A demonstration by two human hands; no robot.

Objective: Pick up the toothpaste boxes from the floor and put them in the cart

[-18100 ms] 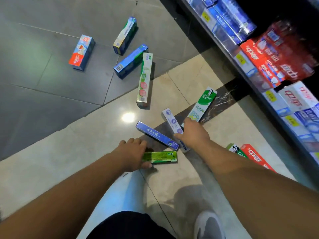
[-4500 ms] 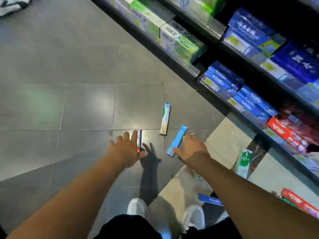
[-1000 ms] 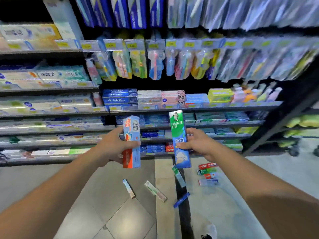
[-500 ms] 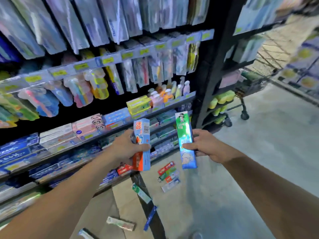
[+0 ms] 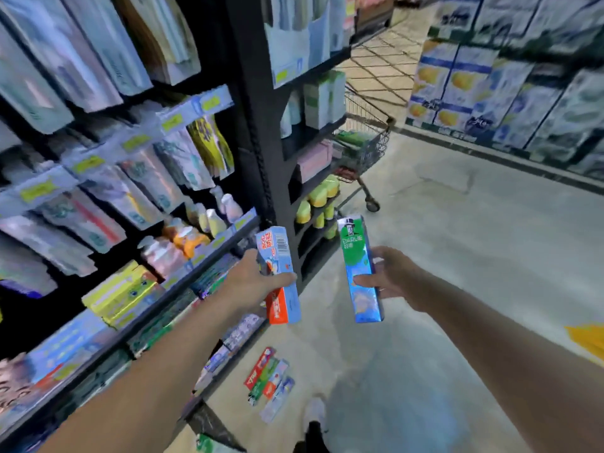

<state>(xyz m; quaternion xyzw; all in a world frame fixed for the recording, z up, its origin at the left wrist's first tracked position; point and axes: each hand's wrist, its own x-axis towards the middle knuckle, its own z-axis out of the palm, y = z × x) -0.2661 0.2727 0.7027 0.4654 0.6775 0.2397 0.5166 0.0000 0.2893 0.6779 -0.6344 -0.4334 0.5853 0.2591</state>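
My left hand [image 5: 258,279] grips a blue and orange toothpaste box [image 5: 277,273], held upright at chest height. In my right hand [image 5: 389,276] is a green and blue Darlie toothpaste box [image 5: 359,269], also upright. The wire shopping cart [image 5: 369,148] stands ahead in the aisle, past the end of the black shelf unit and partly hidden by it. Several toothpaste boxes [image 5: 269,379] lie side by side on the floor below my hands, near the shelf base.
A tall black shelf [image 5: 258,132] full of toothbrushes, bottles and boxes runs along my left. Stacked cartons [image 5: 510,76] line the right side of the aisle. Pale floor [image 5: 457,223] lies between me and the cart. My shoe [image 5: 315,416] shows at the bottom.
My view has swung right along the shelf, bringing the cart and open aisle nearer to centre. Both hands still hold their boxes upright.
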